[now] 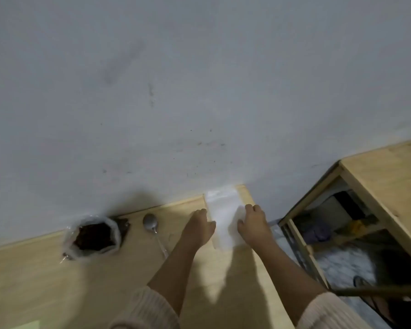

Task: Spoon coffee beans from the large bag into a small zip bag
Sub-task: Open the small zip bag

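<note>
A small clear zip bag (223, 214) is held upright just above the wooden table (45, 281), near the wall. My left hand (199, 227) grips its left edge and my right hand (254, 225) grips its right edge, fingers curled round the plastic. To the left stands the large clear bag (93, 236), open at the top, with dark coffee beans inside. Between that bag and my left hand a metal spoon (152, 227) lies on the table, bowl toward the wall, handle toward me.
A grey wall (199, 91) rises right behind the table. The table's right edge is just past my right hand. Beyond the gap is a second wooden table (389, 181), with clutter on the floor beneath it.
</note>
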`<control>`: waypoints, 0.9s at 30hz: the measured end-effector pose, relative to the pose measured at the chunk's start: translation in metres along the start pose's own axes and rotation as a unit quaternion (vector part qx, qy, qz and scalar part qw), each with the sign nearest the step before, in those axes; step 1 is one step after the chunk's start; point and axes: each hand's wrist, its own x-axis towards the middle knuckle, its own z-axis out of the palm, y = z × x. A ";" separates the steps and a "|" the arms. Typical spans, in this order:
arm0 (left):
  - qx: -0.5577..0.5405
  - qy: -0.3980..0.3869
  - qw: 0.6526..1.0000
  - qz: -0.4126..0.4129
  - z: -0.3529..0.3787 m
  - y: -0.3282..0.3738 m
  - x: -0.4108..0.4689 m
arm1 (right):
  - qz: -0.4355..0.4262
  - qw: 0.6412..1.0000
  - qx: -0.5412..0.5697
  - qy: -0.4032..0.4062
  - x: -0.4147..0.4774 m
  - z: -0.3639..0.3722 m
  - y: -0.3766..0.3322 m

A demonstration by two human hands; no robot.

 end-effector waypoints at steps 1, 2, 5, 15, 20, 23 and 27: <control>-0.023 0.017 1.000 -0.005 0.006 0.002 0.004 | 0.011 1.000 0.021 -0.001 0.004 0.001 0.003; -0.037 0.026 0.999 -0.018 0.008 0.008 0.005 | 0.021 0.999 0.050 0.004 0.007 0.002 0.005; -0.051 0.044 0.997 -0.042 0.015 0.020 0.007 | 0.030 0.997 0.071 0.002 0.014 0.006 0.008; -0.079 0.104 0.990 -0.044 0.028 0.024 0.001 | 0.052 0.973 0.216 0.064 0.015 0.004 0.017; -0.091 0.112 0.988 -0.045 0.028 0.019 -0.004 | 0.054 0.948 0.297 0.097 0.006 0.003 0.015; -0.102 0.109 0.988 -0.047 0.027 0.016 -0.005 | 0.041 0.949 0.297 0.099 0.000 0.004 0.014; -0.125 0.100 0.986 -0.044 0.028 0.012 -0.006 | 0.035 0.947 0.292 0.131 -0.005 0.005 0.011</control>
